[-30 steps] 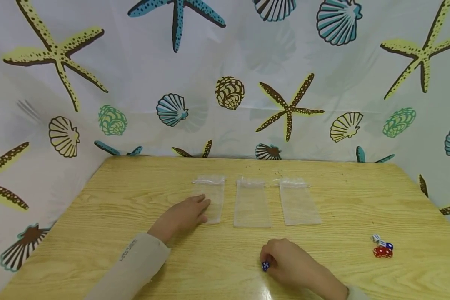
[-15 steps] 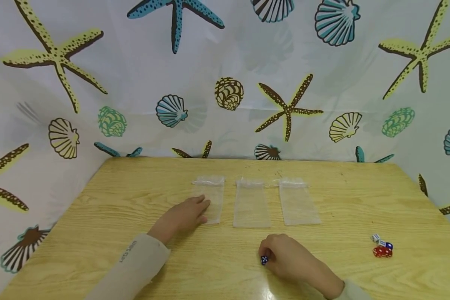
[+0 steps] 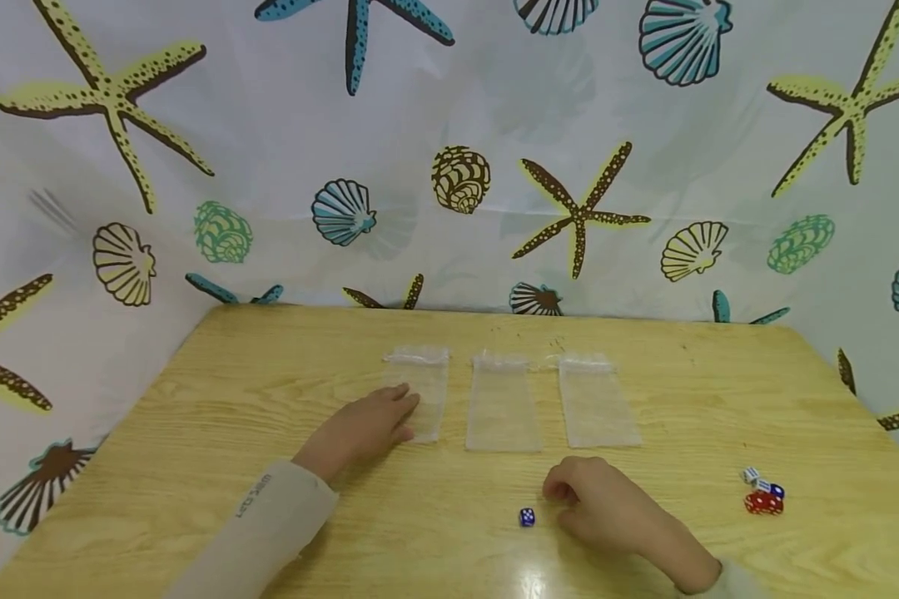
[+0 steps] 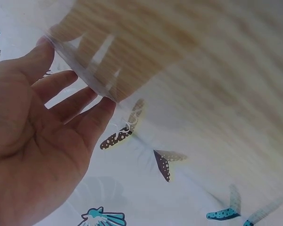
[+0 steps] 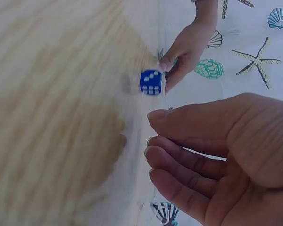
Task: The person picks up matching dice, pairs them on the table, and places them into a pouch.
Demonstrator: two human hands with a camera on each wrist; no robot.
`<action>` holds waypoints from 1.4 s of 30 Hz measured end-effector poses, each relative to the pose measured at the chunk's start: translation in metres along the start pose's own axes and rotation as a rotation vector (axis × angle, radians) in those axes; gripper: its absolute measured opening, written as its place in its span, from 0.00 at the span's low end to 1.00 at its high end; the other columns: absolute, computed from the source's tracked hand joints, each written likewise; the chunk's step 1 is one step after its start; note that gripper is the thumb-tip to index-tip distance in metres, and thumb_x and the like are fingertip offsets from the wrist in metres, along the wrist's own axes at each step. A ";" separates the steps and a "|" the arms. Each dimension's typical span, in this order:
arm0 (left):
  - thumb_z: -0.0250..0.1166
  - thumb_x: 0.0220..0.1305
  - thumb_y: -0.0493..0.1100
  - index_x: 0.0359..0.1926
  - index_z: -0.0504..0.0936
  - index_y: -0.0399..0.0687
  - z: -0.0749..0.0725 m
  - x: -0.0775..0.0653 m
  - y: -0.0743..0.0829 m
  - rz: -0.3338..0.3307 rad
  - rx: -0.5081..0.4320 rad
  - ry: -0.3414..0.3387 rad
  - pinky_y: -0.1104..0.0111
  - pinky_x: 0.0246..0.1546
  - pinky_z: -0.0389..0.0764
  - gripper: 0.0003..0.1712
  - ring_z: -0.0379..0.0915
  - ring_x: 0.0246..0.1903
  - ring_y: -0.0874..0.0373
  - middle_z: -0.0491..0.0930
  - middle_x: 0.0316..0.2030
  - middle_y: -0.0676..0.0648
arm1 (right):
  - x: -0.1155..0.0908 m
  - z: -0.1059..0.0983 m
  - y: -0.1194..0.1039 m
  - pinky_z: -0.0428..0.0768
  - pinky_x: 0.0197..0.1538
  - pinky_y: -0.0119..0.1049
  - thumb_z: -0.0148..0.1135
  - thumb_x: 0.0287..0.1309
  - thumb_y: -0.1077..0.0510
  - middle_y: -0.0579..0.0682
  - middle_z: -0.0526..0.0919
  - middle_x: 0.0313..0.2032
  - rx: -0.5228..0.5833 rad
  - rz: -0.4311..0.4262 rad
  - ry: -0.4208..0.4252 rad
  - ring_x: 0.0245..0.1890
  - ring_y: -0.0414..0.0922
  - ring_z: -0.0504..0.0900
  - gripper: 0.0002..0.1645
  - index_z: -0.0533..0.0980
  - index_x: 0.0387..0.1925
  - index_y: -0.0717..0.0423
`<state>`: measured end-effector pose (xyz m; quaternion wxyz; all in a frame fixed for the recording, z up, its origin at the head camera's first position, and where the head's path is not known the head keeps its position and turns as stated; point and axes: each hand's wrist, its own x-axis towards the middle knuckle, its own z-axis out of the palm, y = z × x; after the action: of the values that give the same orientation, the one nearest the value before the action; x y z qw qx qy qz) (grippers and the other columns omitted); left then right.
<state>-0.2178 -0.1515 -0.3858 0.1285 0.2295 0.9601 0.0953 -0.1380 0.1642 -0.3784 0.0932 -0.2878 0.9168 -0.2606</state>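
A blue die (image 3: 527, 517) with white pips lies alone on the table, and the right wrist view shows the same blue die (image 5: 151, 82) apart from the fingertips. My right hand (image 3: 610, 507) is just right of it, fingers loosely bent and holding nothing. Three see-through drawstring pouches lie flat in a row: a left pouch (image 3: 433, 399), a middle pouch (image 3: 504, 408) and a right pouch (image 3: 599, 408). My left hand (image 3: 363, 428) rests its fingertips on the left pouch, partly covering it. In the left wrist view the left hand (image 4: 52, 127) has its fingers spread against the tabletop.
At the right of the table sits a small cluster: red dice (image 3: 764, 502), white dice (image 3: 752, 475) and another blue die (image 3: 777, 491). Behind the wooden table (image 3: 285, 358) hangs a white curtain (image 3: 285, 150) printed with shells and starfish, which also closes both sides.
The right hand has let go of the blue die and moved a little to the right, away from it. The left hand stays in place on the left pouch.
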 end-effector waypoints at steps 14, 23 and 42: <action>0.52 0.72 0.46 0.70 0.60 0.38 -0.004 -0.001 -0.001 -0.008 0.001 -0.002 0.49 0.68 0.57 0.31 0.50 0.71 0.40 0.55 0.71 0.36 | -0.024 -0.020 0.033 0.76 0.33 0.29 0.66 0.45 0.68 0.43 0.80 0.31 -0.059 0.067 0.066 0.30 0.34 0.74 0.11 0.80 0.34 0.56; 0.52 0.72 0.46 0.70 0.60 0.37 -0.003 -0.001 -0.002 -0.013 0.012 -0.004 0.49 0.68 0.58 0.31 0.51 0.70 0.39 0.55 0.71 0.35 | -0.049 -0.029 0.060 0.75 0.32 0.28 0.67 0.46 0.67 0.42 0.80 0.31 -0.065 0.144 0.081 0.29 0.32 0.74 0.10 0.80 0.34 0.55; 0.52 0.72 0.46 0.70 0.60 0.37 -0.001 0.002 0.003 -0.006 0.013 -0.008 0.48 0.68 0.58 0.31 0.51 0.70 0.38 0.55 0.71 0.35 | -0.109 -0.065 0.106 0.75 0.30 0.29 0.64 0.54 0.64 0.43 0.80 0.30 -0.164 0.407 0.137 0.27 0.32 0.73 0.07 0.80 0.37 0.60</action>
<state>-0.2188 -0.1479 -0.3850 0.1312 0.2278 0.9608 0.0879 -0.1203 0.3284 -0.3773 0.0577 -0.0853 0.9782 -0.1801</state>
